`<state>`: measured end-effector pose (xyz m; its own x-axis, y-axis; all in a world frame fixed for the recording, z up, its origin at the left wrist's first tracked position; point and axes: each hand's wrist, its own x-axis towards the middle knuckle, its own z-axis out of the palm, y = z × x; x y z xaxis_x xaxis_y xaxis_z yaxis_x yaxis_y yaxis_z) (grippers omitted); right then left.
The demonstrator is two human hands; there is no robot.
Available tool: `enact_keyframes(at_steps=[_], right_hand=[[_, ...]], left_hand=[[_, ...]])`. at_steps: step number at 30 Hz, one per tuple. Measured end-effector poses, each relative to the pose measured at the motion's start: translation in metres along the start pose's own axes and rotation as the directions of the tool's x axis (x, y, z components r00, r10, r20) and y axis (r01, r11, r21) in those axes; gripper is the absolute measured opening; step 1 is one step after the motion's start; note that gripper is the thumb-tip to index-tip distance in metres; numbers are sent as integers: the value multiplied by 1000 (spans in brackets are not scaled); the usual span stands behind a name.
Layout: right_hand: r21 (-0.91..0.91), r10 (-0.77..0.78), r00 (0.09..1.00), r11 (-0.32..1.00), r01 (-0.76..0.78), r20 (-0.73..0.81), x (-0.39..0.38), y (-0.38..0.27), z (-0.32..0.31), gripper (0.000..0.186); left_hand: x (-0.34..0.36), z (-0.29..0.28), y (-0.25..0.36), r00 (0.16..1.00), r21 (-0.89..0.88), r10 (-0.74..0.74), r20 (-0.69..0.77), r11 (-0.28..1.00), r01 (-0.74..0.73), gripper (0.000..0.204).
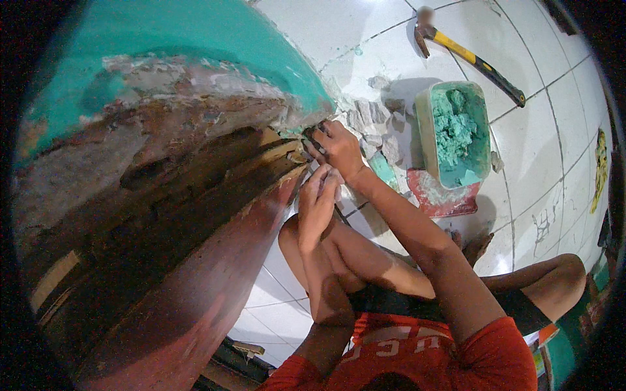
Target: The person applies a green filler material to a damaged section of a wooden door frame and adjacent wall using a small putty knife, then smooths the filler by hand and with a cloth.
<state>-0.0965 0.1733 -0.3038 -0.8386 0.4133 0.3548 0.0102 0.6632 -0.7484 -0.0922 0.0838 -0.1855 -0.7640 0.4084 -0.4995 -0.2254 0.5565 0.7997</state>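
Observation:
At the base of the broken teal wall (222,32), my right hand (340,151) has its fingers curled against the ragged corner where the wood ends. Just below it, my left hand (317,203) has its fingers pressed together, with the tips close to the right hand. Whatever either hand grips is hidden by the fingers. Beside them run the splintered wooden frame (195,163) and a dark red panel (189,287). Grey chunks of plaster (372,112) lie on the floor right of my right hand.
A tub (427,146) full of teal rubble stands right of my hands, over a dusty red flat piece (433,199). Beyond it, a claw hammer (479,64) with a yellow and black handle lies on the white tiles (528,163). My bent legs (378,260) are close below.

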Motion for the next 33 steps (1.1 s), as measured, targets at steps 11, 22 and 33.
enact_keyframes(at_steps=[11,22,33], right_hand=[[-7,67,997,998,-67,-51,-4,-3,4,21],[15,74,995,997,-75,66,-1,1,-7,20],[-48,-251,871,953,298,422,25,-17,-27,32]], left_hand=[[6,-5,-19,997,-68,-30,75,997,35,20],[8,-3,-13,999,-101,-11,49,995,16,20],[-10,-10,-25,994,-204,-57,-94,978,37,21]])
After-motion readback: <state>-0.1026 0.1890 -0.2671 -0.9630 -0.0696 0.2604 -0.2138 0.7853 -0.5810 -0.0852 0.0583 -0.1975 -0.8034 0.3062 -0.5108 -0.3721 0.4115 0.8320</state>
